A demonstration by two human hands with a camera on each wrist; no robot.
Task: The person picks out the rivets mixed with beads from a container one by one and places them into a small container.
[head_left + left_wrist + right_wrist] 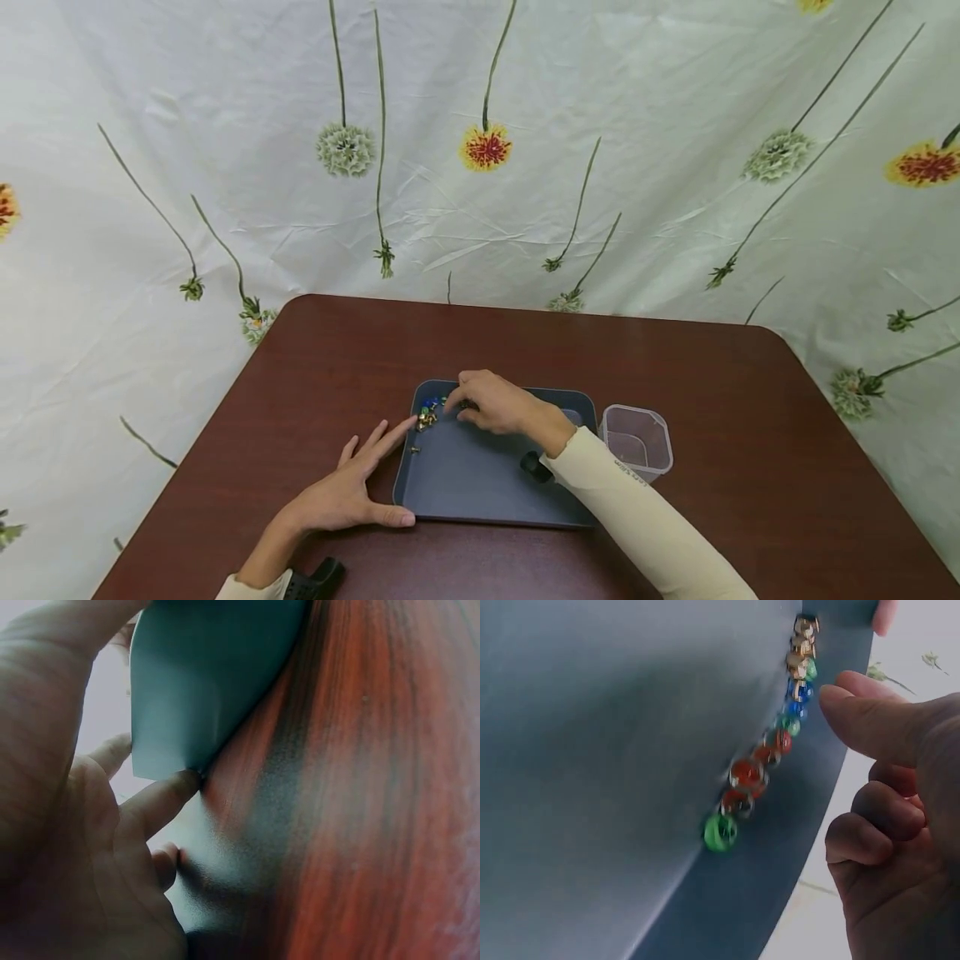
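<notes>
Inside a blue-grey tray [487, 479], small shiny balls lie in a line along one wall. They include a green marble [720, 832], red marbles [746, 774], blue ones [799, 691] and gold-coloured pieces [802, 646]. My right hand [495, 404] is over the tray's far left part, index finger reaching toward the balls, other fingers bent; nothing shows between thumb and index. My left hand [348, 496] spreads its fingers at the tray's left side, thumb by the near left corner. In the left wrist view, fingertips [187, 780] touch the tray's edge.
A see-through plastic container [637, 442] stands close against the tray's right side. One small gold piece [415, 450] lies apart near the left wall. The brown table [720, 467] meets a hanging flowered cloth [637, 108] at its far edge.
</notes>
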